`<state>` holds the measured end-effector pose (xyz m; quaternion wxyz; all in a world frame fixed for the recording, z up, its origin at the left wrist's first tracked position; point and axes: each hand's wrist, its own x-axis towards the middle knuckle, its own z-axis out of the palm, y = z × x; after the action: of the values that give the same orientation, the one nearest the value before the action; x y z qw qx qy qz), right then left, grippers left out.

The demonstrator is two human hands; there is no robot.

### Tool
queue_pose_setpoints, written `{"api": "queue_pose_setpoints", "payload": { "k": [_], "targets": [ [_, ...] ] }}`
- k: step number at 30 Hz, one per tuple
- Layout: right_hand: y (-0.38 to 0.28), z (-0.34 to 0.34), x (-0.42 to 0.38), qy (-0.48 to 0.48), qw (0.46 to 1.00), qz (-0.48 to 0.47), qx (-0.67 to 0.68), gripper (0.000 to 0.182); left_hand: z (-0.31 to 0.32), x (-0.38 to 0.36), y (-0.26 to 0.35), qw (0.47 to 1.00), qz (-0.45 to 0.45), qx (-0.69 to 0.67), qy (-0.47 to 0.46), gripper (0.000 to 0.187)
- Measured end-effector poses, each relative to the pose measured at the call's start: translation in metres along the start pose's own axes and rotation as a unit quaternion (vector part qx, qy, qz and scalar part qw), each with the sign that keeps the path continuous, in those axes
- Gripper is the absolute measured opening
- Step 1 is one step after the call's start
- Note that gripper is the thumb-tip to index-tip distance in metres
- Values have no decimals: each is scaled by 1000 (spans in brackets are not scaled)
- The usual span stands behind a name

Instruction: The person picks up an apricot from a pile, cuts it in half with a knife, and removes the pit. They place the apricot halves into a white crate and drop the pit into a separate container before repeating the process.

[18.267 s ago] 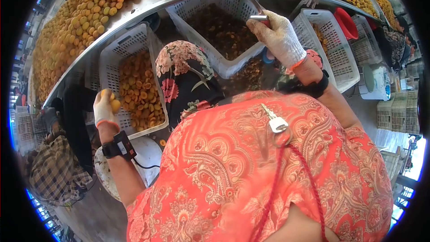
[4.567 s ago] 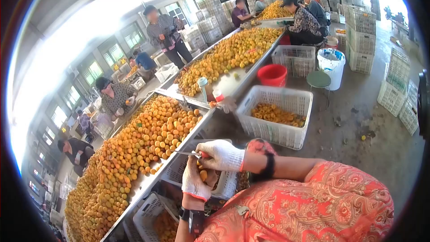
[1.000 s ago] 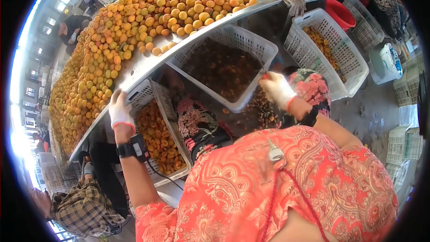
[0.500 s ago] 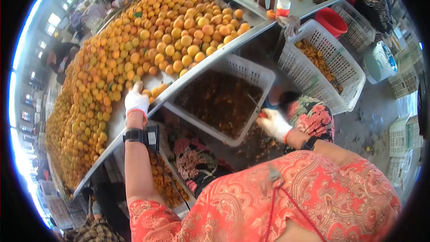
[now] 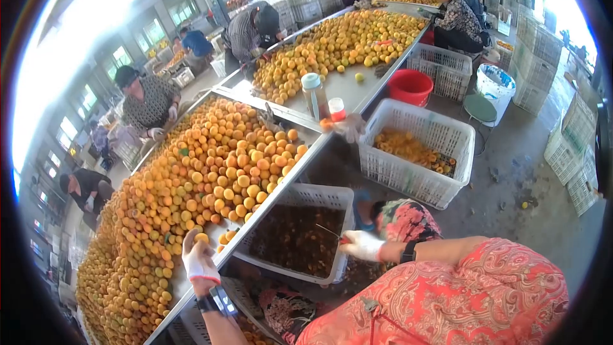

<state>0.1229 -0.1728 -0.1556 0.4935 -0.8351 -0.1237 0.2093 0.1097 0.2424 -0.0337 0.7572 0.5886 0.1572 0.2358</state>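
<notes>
My left hand (image 5: 199, 259), in a white glove with bare fingertips, is at the near edge of the metal table (image 5: 367, 92). Its thumb and fingers close around an orange apricot (image 5: 202, 238). A heap of apricots (image 5: 211, 179) spreads just beyond it. My right hand (image 5: 363, 246), also gloved, grips a thin metal tool with a red handle (image 5: 345, 240). The tool's narrow shaft points left over a white crate (image 5: 341, 207) of dark, wet-looking pieces. Whether the shaft ends in a blade or a point is too small to tell.
A crate of cut apricots (image 5: 418, 182) stands on the floor at right, near a red basin (image 5: 410, 87). On the table are a bottle (image 5: 314, 97) and a red-and-white jar (image 5: 336, 110). Several people work along the far sides, including one in a patterned top (image 5: 150, 102).
The view has swung upward, showing more of the hall. My left hand was reaching down among the apricots; now its fingers hold one. My right hand still grips the red-handled tool.
</notes>
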Motion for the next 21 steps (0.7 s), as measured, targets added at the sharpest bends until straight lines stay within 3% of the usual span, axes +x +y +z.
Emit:
{"api": "queue_pose_setpoints", "payload": {
  "k": [3,5,6,8,9,11,12,14,20,21],
  "targets": [
    [-6,-2,-7,50,997,-52,-30,33,27,-55,36,997,-22,-76,-25,46],
    [-18,-10,-16,81,990,-112,18,28,44,-80,41,992,31,-106,-58,45],
    [-21,-11,-16,87,985,-139,54,24,59,-100,58,990,12,-121,-76,43],
    [-52,-30,-31,40,986,-139,79,16,68,-117,56,984,16,-150,-97,41],
    [-61,-33,-35,33,978,-177,107,15,69,-124,53,975,41,-158,-153,36],
    [-100,-44,-55,-12,979,-104,172,11,86,-142,58,966,53,-159,-196,39],
    [-112,-47,-63,-19,978,-125,168,16,97,-156,61,970,59,-147,-185,41],
    [-132,-55,-79,-13,958,-256,125,16,113,-174,62,970,62,-151,-178,42],
    [-167,-62,-111,8,945,-326,-4,23,141,-204,66,971,26,-124,-202,45],
    [-176,-66,-120,-19,953,-303,-10,10,147,-211,69,971,18,-133,-200,46]
  ]
}}
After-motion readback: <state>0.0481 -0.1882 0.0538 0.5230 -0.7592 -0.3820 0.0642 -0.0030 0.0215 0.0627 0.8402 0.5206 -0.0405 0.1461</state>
